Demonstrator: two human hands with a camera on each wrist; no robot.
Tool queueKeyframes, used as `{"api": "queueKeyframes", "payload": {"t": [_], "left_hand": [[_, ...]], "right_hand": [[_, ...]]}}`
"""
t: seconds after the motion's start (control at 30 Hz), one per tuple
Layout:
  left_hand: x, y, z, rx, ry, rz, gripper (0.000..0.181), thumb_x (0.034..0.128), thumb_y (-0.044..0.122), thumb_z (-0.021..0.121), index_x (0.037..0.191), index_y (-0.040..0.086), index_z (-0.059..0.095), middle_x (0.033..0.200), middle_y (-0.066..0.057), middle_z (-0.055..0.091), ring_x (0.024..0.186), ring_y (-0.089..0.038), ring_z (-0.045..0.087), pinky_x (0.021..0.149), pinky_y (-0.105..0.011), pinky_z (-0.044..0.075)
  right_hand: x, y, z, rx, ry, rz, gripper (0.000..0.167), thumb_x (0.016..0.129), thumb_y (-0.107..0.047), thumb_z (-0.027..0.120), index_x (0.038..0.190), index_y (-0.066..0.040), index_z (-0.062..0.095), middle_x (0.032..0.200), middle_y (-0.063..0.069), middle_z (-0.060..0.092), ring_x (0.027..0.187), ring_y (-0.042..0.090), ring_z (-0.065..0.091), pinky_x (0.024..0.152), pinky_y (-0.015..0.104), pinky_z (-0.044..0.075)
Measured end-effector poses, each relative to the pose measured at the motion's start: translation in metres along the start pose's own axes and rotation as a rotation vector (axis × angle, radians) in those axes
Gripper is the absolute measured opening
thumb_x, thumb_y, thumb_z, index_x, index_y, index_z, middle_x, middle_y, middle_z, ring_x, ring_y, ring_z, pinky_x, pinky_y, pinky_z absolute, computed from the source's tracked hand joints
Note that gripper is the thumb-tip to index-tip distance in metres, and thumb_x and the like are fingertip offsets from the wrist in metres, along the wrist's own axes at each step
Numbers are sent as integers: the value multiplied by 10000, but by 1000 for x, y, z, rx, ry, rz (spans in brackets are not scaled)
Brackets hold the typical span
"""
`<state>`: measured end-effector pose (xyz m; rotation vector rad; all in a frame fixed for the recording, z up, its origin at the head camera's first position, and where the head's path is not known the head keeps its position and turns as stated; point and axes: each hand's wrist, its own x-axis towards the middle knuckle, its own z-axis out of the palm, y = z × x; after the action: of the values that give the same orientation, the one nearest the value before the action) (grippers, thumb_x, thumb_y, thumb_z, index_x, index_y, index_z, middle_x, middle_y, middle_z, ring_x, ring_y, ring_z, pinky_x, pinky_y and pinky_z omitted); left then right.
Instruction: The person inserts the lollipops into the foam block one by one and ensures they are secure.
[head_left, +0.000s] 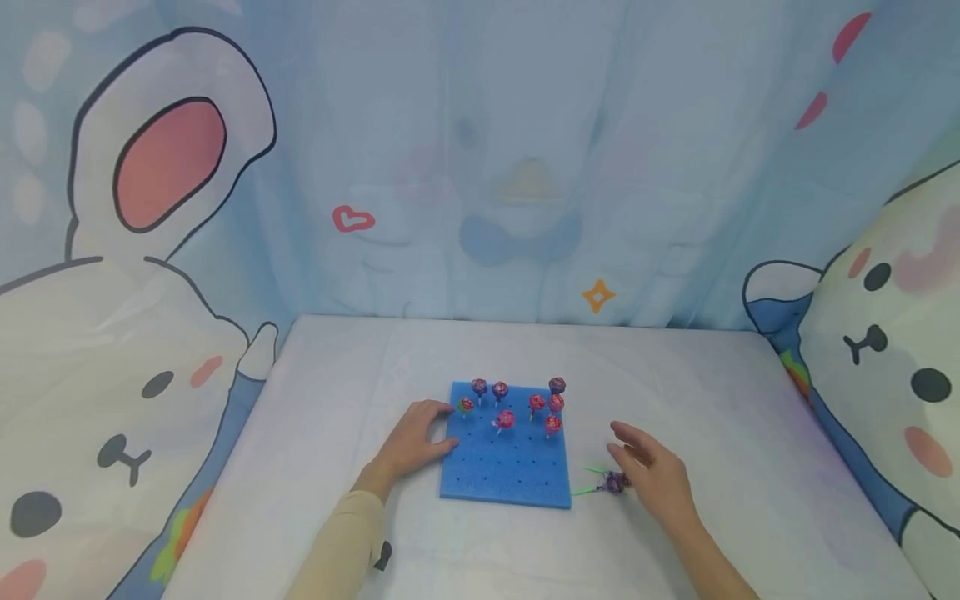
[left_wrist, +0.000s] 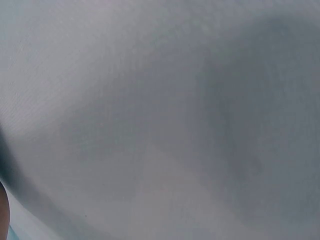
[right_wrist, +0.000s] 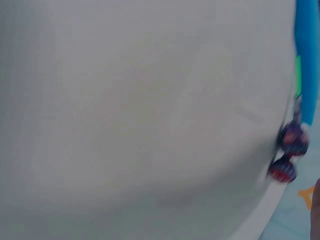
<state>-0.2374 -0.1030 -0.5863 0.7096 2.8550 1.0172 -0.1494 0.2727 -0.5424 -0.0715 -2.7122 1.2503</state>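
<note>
A blue foam board point(head_left: 502, 475) with rows of small holes lies on the white table. Several wrapped lollipops, such as a pink one point(head_left: 505, 420) and a dark one point(head_left: 557, 385), stand by their sticks in its far half. My left hand point(head_left: 411, 440) touches the board's left edge, thumb and fingers spread. Just right of the board lie loose lollipops point(head_left: 615, 482) with green sticks, and my right hand point(head_left: 654, 475) hovers over them, fingers loosely bent, partly hiding them. In the right wrist view, two dark lollipop heads point(right_wrist: 294, 139) show beside the blue board point(right_wrist: 306, 60).
White cloth covers the table point(head_left: 675, 383). A blue curtain point(head_left: 525, 167) printed with cartoon animals hangs behind and at both sides. Beside the left sleeve point(head_left: 341, 533) is a small dark object point(head_left: 384, 556). The left wrist view holds mostly blurred white cloth point(left_wrist: 150, 125).
</note>
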Motion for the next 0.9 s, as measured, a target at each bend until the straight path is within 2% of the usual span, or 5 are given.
{"api": "queueKeyframes", "payload": {"t": [0.1, 0.17, 0.33, 0.5, 0.9], "left_hand": [[-1, -1, 1, -9, -1, -4, 541, 890, 384, 693, 1336, 121, 536, 1321, -44, 561, 1292, -240, 457, 1114, -412, 359], [-1, -1, 1, -9, 0, -2, 542, 890, 386, 690, 1337, 122, 534, 1320, -40, 561, 1291, -235, 458, 1113, -411, 361], [0, -2, 2, -13, 7, 4, 541, 890, 384, 690, 1338, 125, 532, 1323, -37, 559, 1293, -232, 456, 1112, -411, 360], [0, -1, 1, -20, 4, 1, 537, 890, 372, 693, 1340, 126, 532, 1329, -43, 556, 1299, -239, 450, 1118, -413, 353], [1, -1, 0, -17, 1, 4, 541, 893, 371, 693, 1342, 116, 531, 1335, -53, 555, 1304, -247, 448, 1123, -413, 348]], "right_hand": [[-4, 13, -10, -85, -29, -39, 422, 970, -288, 620, 1320, -55, 574, 1308, 172, 600, 1136, 373, 606, 901, 439, 529], [-7, 20, -15, -115, -61, -22, 408, 957, -253, 641, 1300, -41, 582, 1291, 198, 601, 1108, 391, 614, 877, 468, 541], [-13, 36, -16, -221, -123, 37, 385, 918, -172, 678, 1262, -18, 604, 1238, 232, 614, 1076, 398, 619, 855, 479, 552], [-14, 45, -13, -283, -136, 36, 359, 889, -136, 699, 1225, -30, 629, 1207, 205, 637, 1092, 374, 612, 873, 492, 539], [-11, 46, -9, -258, -137, 56, 358, 883, -145, 704, 1210, -21, 628, 1099, 146, 677, 1000, 312, 639, 863, 497, 534]]}}
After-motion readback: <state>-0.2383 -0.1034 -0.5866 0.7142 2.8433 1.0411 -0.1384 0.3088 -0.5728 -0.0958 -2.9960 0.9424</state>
